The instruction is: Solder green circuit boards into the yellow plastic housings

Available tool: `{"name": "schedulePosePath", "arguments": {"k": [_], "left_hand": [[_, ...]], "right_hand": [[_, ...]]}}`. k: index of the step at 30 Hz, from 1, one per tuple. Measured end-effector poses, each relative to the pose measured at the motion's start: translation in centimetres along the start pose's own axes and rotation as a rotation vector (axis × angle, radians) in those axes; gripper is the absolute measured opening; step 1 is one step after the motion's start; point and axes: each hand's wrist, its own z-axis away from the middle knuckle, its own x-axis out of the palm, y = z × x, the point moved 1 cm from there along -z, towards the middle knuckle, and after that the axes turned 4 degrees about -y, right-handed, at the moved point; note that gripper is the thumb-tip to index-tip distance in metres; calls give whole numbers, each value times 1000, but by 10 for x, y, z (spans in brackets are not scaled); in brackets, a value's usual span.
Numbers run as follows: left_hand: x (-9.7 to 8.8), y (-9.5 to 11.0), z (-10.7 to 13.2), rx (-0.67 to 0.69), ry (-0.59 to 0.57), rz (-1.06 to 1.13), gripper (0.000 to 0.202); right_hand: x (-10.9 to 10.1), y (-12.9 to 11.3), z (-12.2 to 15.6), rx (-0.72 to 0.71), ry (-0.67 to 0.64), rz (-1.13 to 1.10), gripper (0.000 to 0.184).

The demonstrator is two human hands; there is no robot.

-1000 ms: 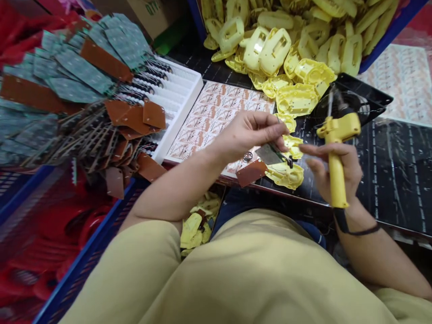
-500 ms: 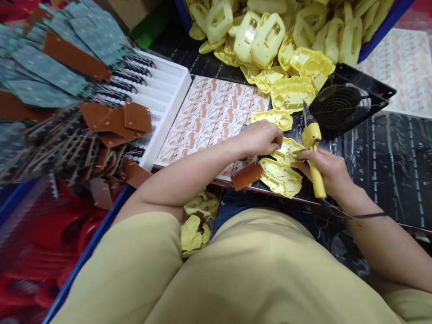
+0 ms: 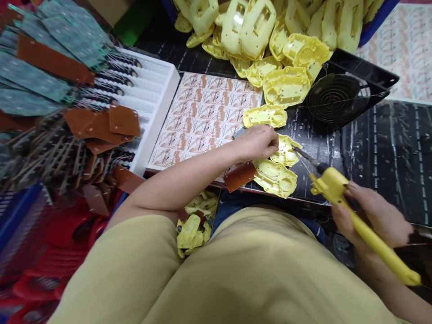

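Note:
My right hand (image 3: 381, 213) is wrapped around a yellow soldering gun (image 3: 332, 184). The iron's dark tip points left and reaches the edge of a small yellow plastic shell (image 3: 286, 152), whose inner side faces up. At that shell's left end is my left hand (image 3: 258, 141), fingers pinched together; whatever they grip is hidden. A brown circuit board (image 3: 239, 175) lies just below the left wrist, beside a second yellow shell (image 3: 276, 178) with thin wires over it. Another open shell (image 3: 265, 116) lies beyond my left hand.
A blue bin of yellow housings (image 3: 256, 29) stands at the back, with loose halves spilling forward. A black fan (image 3: 335, 101) sits right of them. On the left, a white foam tray (image 3: 162, 94) carries wired parts beside stacked boards (image 3: 43, 67). Red parts (image 3: 50, 261) fill a basket at lower left.
My right hand has swung right and toward my body; the soldering gun now lies slanted with its tip pointing left at the shell. My left hand stays by the same shell.

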Motion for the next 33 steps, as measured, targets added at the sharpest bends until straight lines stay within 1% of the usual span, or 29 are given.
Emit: {"name": "schedulePosePath", "arguments": {"k": [3,5,8,11,16,17,20,22,23,26,28,29,31,33], "left_hand": [[-1,3,1,-32,-8,19,19],[-2,5,1,-39,-13,22,19],[-1,6,1,-34,-18,-7,20],[1,5,0,-25,-12,-37,22],[1,6,0,-10,15,-40,22],[1,6,0,-17,7,-40,23],[1,7,0,-31,-18,-54,23],[1,6,-1,-20,-11,-61,22],[2,5,-1,-11,-2,-60,22],[4,2,-3,19,28,-50,21],[3,1,-3,23,31,-47,21],[3,2,-3,17,24,-49,21],[1,3,-3,-1,1,-58,22],[0,4,-2,-13,-14,-57,22]], "right_hand": [[17,-25,-2,-190,32,-24,43],[24,-36,-7,-275,75,-43,41],[30,-41,-15,-320,115,-30,31],[33,-43,-21,-370,116,11,25],[28,-47,-22,-430,78,47,25],[26,-46,-20,-420,71,51,24],[22,-42,-13,-320,21,60,22],[23,-40,-12,-282,5,60,21],[24,-40,-13,-289,17,52,22],[27,-42,-17,-373,73,22,23],[26,-42,-17,-385,55,20,23],[24,-40,-16,-366,25,20,22],[19,-34,-11,-275,-4,16,16],[14,-26,-6,-188,49,3,15]]}}
